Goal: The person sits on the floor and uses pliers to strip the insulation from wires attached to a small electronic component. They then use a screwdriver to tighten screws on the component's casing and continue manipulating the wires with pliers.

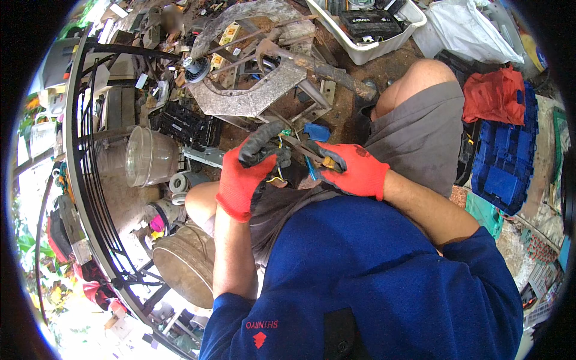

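Observation:
Both my hands wear red gloves with dark grey palms and fingers, and they meet above my lap. Thin coloured wires (277, 179) with a small green piece (286, 131) are pinched in my left hand (255, 165), its fingers curled. My right hand (354, 170) is wrapped round pliers (298, 146) with rusty brown jaws, a yellow part and a blue handle. The jaws reach to the fingers of my left hand, beside the wires. Where they touch is too small to make out. Just beyond the pliers lies a small blue piece (317, 131).
A worn metal frame (252, 99) stands ahead, a hammer-like tool (318, 67) across it. A white tub (372, 51) holds dark parts at the far right. To the left are a clear bucket (150, 157), a black rack (81, 138) and a round lid (185, 259); a blue crate (507, 159) is right.

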Tool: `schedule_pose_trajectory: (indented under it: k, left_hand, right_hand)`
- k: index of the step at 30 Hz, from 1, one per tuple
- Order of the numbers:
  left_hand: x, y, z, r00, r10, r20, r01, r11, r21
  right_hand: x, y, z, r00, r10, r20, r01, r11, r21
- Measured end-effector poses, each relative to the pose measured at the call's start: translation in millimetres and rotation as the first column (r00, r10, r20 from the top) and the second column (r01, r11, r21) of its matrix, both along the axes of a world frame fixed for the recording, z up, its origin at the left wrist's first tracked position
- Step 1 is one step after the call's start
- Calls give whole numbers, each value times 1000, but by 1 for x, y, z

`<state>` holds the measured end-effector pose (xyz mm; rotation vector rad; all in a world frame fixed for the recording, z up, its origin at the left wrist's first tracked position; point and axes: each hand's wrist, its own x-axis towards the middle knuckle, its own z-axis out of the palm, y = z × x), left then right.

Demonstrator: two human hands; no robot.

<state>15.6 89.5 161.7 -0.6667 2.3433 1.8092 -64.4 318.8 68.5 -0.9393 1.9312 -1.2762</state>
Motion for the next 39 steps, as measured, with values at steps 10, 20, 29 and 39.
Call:
schedule_pose_trajectory:
  k: [10, 20, 29, 39]
  left_hand:
    - [0, -6, -2, 990, -107, -88, 106, 994, -13]
    - [-2, -12, -4, 980, -165, -111, 180, 974, 140]
    - [6, -17, -6, 988, -18, -150, 112, 757, 644]
    - [30, -26, -21, 941, -166, -295, 205, 973, 105]
  right_hand:
    - [4, -2, -2, 936, -108, -334, 106, 994, -23]
    - [1, -6, 14, 987, -17, 159, -3, 992, 127]
    - [-6, -2, 13, 967, 103, 233, -120, 991, 58]
    - [-4, -1, -4, 962, 178, 205, -160, 982, -100]
